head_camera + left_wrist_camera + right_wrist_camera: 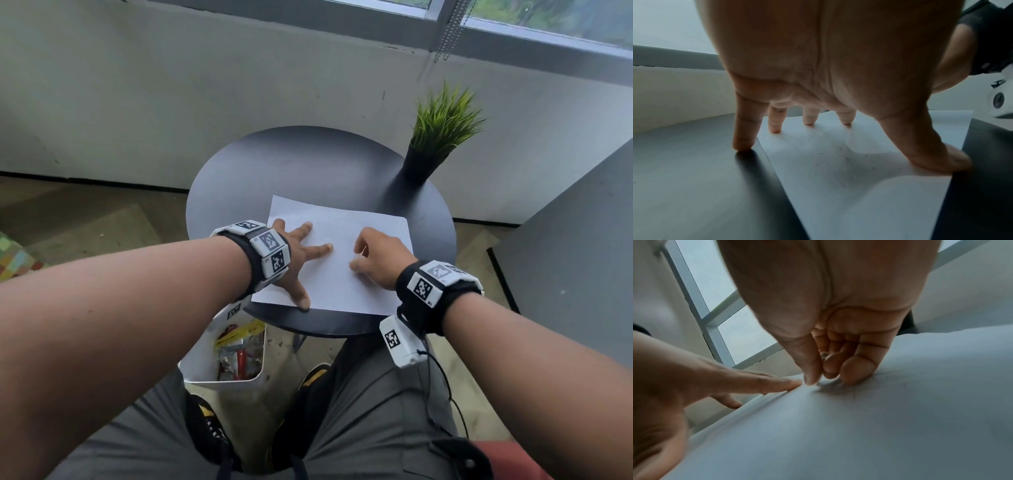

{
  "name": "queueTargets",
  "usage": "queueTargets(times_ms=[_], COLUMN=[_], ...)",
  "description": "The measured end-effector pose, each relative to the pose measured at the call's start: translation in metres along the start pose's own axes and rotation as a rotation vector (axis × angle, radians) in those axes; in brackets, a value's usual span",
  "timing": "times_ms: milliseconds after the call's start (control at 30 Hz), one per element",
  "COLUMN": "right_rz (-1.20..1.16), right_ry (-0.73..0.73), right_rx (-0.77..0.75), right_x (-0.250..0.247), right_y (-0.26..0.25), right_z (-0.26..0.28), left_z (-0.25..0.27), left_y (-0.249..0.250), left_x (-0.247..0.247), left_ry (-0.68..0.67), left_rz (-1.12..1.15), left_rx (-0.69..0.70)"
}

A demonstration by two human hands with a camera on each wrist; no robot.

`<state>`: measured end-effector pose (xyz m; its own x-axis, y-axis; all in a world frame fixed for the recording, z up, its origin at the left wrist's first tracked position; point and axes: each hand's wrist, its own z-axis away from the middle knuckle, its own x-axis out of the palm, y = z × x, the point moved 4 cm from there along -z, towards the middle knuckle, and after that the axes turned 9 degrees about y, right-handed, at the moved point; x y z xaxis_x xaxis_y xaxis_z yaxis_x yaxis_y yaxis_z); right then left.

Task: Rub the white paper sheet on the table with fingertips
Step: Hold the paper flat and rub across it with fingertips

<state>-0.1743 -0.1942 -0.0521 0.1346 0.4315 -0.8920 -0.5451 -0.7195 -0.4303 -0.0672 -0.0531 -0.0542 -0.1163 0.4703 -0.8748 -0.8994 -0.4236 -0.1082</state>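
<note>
White paper sheet point(346, 253), one, lies flat on round black table point(274, 164). Left hand point(294, 260) splayed, fingers straight, pressing sheet. Right hand point(380, 260) curled, fingertips point(855, 371) bunched on sheet. One potted plant point(435, 137) stands well apart behind.

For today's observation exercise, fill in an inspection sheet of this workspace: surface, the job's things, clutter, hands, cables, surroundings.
Surface: round dark table, matte.
Job's things: white paper sheet lying flat near the front edge.
Clutter: potted plant at the table's far right, clear of the sheet.
Hands: left hand spread, fingertips and thumb pressing the sheet, little finger on the table; right hand with curled fingertips touching the sheet, gripping nothing.
Cables: thin black cable hanging from the right wrist unit.
Surroundings: white bin of rubbish on the floor, window, blind chain.
</note>
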Motion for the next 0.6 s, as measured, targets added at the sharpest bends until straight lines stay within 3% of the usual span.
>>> queueTargets(times_ms=[100,267,433,500,600], right_rz=[-0.001,0.067,-0.128,-0.038,0.092], right_ry=[0.033,-0.198,0.013,-0.021,-0.200], right_rx=[-0.004,-0.251,0.081,0.013,-0.177], right_x=[0.004,0.019,-0.006,0.002,0.019], right_y=[-0.007,-0.035,-0.001,-0.006,-0.025], right_z=[0.007,0.037,0.003,0.009,0.030], left_z=[-0.001,-0.001,-0.002,-0.002,-0.004], left_y=[0.001,0.005,0.007,0.008,0.010], left_x=[-0.002,-0.002,-0.004,-0.004,-0.005], left_ry=[-0.006,-0.007,-0.022,-0.029,-0.021], left_rz=[0.004,0.001,0.002,-0.008,-0.024], left_rx=[-0.009,-0.020,-0.029,-0.032,-0.028])
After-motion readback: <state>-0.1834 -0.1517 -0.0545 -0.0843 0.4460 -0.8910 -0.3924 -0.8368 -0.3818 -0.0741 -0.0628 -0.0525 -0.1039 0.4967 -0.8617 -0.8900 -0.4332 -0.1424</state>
